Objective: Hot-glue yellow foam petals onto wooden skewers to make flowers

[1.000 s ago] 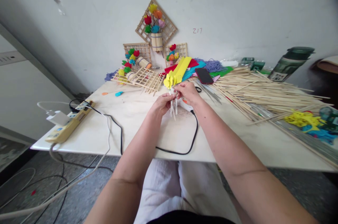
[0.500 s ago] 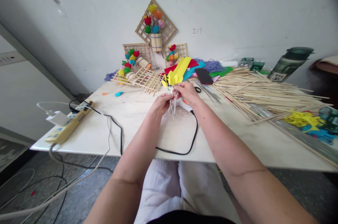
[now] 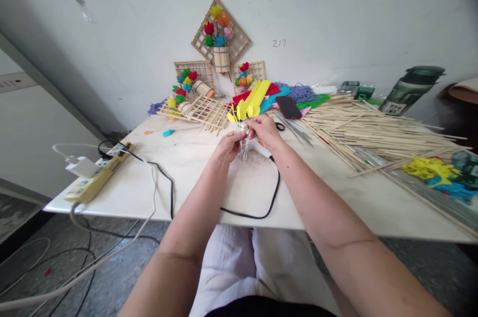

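Note:
Both my hands meet over the middle of the table around a small bunch of yellow petals on thin wire stems (image 3: 242,110). My left hand (image 3: 230,145) is closed, pinching the stems from the left. From the right, my right hand (image 3: 262,129) is closed too, its fingertips on the upper stems just under the petals. The stem ends hang below my fingers. Behind and under my hands lies a white glue gun (image 3: 261,149), partly hidden, its black cord running towards me. Folded yellow sheets (image 3: 257,92) lie just beyond the petals.
Bamboo lattices with colourful flowers (image 3: 221,28) stand at the back. Many thin wooden sticks (image 3: 373,128) cover the right side, with a dark bottle (image 3: 411,90) behind. A phone (image 3: 289,107) and scissors (image 3: 280,126) lie centre right. A power strip (image 3: 99,172) sits at the left edge.
The yellow petals have shifted slightly and their stems hang a little differently below my fingers. Both hands keep nearly the same place and grip.

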Tool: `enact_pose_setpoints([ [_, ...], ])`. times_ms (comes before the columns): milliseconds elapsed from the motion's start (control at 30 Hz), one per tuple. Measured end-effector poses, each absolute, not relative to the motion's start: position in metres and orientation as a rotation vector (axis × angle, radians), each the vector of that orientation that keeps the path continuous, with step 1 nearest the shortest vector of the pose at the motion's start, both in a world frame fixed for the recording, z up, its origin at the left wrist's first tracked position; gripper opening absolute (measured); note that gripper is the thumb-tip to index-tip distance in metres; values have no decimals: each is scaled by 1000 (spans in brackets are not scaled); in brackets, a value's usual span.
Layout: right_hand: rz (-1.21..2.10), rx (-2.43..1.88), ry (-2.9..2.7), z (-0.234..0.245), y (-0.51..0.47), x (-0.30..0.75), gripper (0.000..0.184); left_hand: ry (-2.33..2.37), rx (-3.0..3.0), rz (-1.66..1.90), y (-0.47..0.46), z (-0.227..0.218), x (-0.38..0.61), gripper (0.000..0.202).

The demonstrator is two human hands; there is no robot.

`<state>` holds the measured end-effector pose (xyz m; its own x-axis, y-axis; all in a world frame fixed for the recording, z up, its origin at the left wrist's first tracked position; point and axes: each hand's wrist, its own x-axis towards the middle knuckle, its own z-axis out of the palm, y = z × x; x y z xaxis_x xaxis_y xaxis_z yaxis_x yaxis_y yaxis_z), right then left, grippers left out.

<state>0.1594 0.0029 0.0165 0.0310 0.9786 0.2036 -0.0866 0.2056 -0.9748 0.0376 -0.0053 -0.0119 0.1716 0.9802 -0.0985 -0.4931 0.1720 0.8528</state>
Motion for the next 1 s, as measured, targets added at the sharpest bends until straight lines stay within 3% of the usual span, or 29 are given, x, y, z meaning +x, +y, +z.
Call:
enact_pose_setpoints([
  [333, 906, -1071, -1382, 20, 1, 159, 20, 780, 777, 1203, -6, -10, 35, 26],
  [1000, 1150, -960, -1397, 15, 2, 164, 22, 725, 933, 1149, -6, -10, 32, 31],
])
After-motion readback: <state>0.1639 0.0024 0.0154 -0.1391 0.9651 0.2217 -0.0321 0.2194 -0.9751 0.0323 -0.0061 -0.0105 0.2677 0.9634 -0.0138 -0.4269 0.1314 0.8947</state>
